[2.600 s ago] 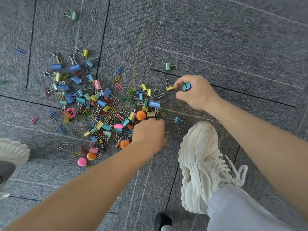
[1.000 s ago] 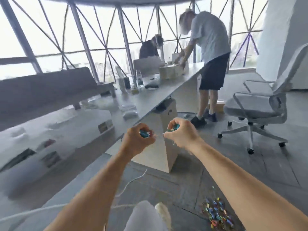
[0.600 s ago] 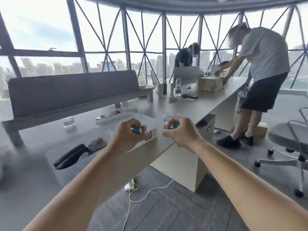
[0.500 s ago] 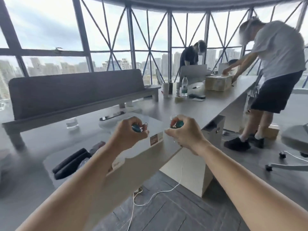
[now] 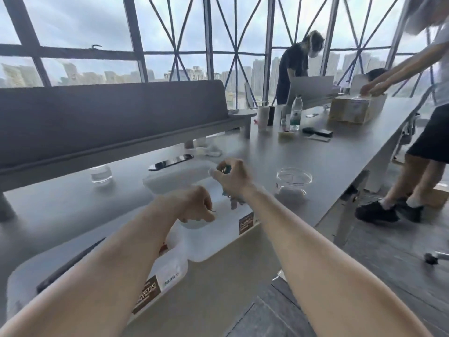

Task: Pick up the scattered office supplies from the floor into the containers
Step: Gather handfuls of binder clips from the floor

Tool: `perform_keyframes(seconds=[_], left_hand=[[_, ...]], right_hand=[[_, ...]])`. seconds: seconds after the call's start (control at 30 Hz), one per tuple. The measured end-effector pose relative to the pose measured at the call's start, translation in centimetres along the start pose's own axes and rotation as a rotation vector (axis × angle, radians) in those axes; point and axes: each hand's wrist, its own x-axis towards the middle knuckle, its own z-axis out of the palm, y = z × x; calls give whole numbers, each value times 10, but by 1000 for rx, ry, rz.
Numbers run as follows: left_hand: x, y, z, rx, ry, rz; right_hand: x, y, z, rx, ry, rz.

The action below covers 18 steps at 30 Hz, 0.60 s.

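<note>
Head view. We note both hands over the translucent containers on the worktop, held there, we judge, to drop their loads in. Right hand: grip curled tight round the clips, teal showing between thumb and fingers. Left hand: grip curled, knuckles up, low over a container; only a wire sliver peeks out, probably another clip. Clips read small, glossy, blurred.

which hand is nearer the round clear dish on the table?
Right. The right hand, pinching a teal clip, is just left of the clear dish. The left hand is farther left and nearer the camera, over the plastic container.
</note>
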Motion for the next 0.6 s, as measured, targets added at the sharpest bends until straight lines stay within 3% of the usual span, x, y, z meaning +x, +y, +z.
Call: perform_keyframes(seconds=[0.13, 0.33, 0.47, 0.6], left_hand=[[-6, 4, -11, -58, -93, -28], [-42, 28, -29, -85, 113, 89], [-88, 78, -25, -190, 270, 280], [-144, 148, 12, -255, 279, 513]], right_hand=[[-5, 0, -8, -100, -184, 97], [-56, -23, -63, -311, -161, 29], [-142, -25, -120, -554, -75, -10], [-252, -18, -170, -691, -69, 92]])
